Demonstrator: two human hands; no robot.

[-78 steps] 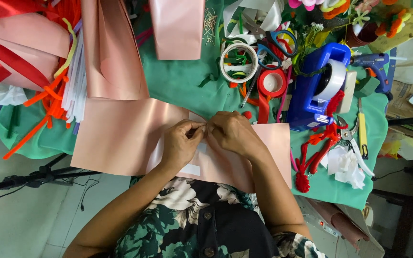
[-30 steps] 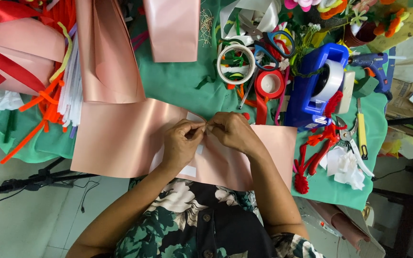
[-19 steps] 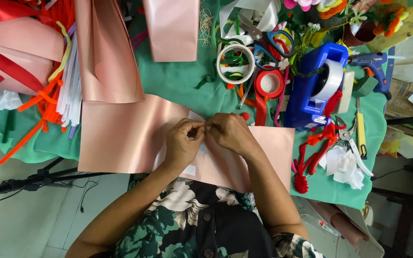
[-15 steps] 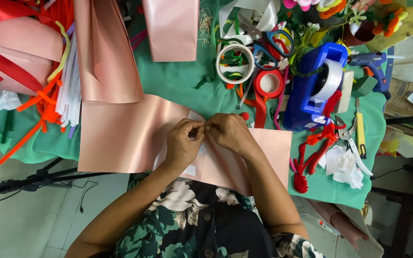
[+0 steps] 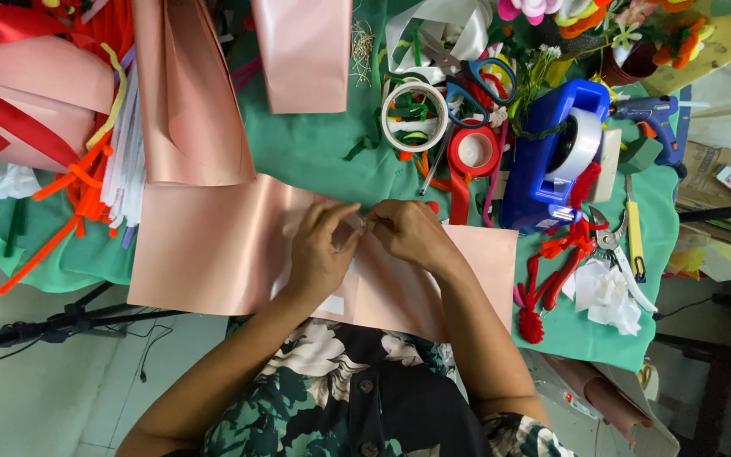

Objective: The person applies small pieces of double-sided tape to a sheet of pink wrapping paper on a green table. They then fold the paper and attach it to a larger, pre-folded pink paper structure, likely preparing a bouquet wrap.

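A wide sheet of shiny pink paper (image 5: 205, 250) lies across the near edge of the green-covered table (image 5: 323, 152). My left hand (image 5: 319, 250) and my right hand (image 5: 406, 233) meet at the sheet's middle, fingertips close together, pinching a small fold or something small at its top edge. What sits between the fingers is too small to tell. A white strip shows on the paper under my left wrist.
More pink paper sheets (image 5: 192, 93) lie at the back. Orange and red pipe cleaners (image 5: 69, 186) pile at left. A blue tape dispenser (image 5: 552, 161), tape rolls (image 5: 414, 114), scissors (image 5: 475, 80), a glue gun (image 5: 653, 114), cutters (image 5: 615, 250) and a yellow knife (image 5: 634, 237) crowd the right.
Both hands stay pinched at the same spot on the pink sheet. Only small finger movements show.
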